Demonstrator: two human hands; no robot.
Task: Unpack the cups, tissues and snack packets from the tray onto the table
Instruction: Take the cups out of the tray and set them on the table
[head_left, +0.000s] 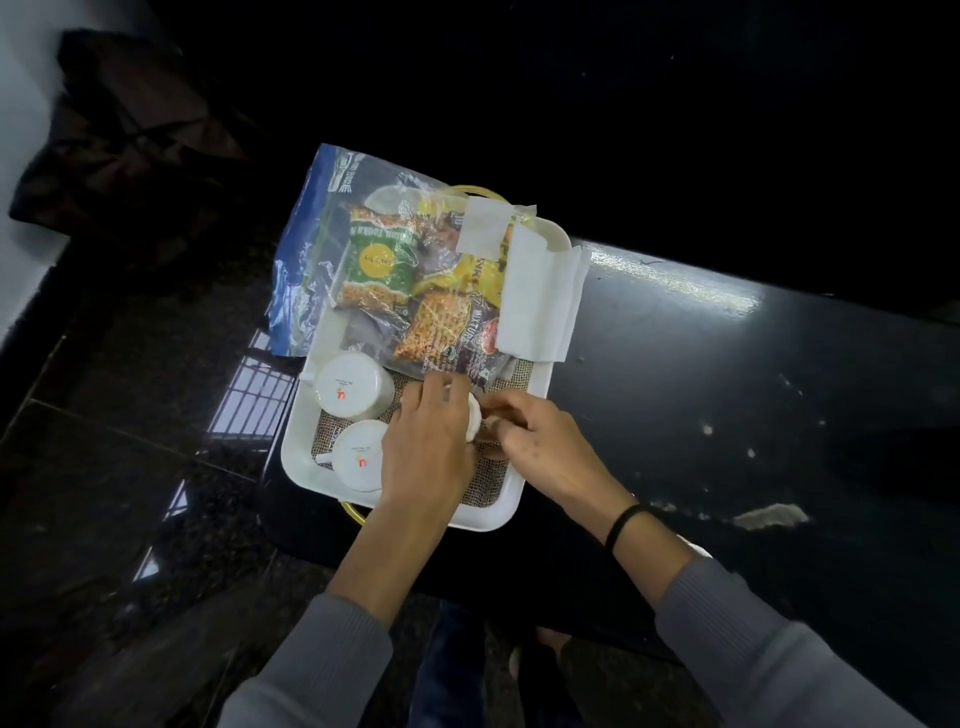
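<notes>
A white tray (298, 457) with a woven mat stands on the left end of a dark table (727, 395). Two white cups lie upside down at its left, one (350, 384) behind the other (358, 452). A clear plastic bag (332, 249) of snack packets (384, 260) fills the far half. White tissues (540, 296) drape over the right rim. My left hand (426, 452) and my right hand (545, 452) meet over the mat, both closed on a third white cup (474, 423) that is mostly hidden between them.
The tray overhangs the table's left corner above a dark speckled floor (130, 467). A dark bag or cloth (119, 135) lies at the far left by a wall. White smears (769, 514) mark the tabletop to the right.
</notes>
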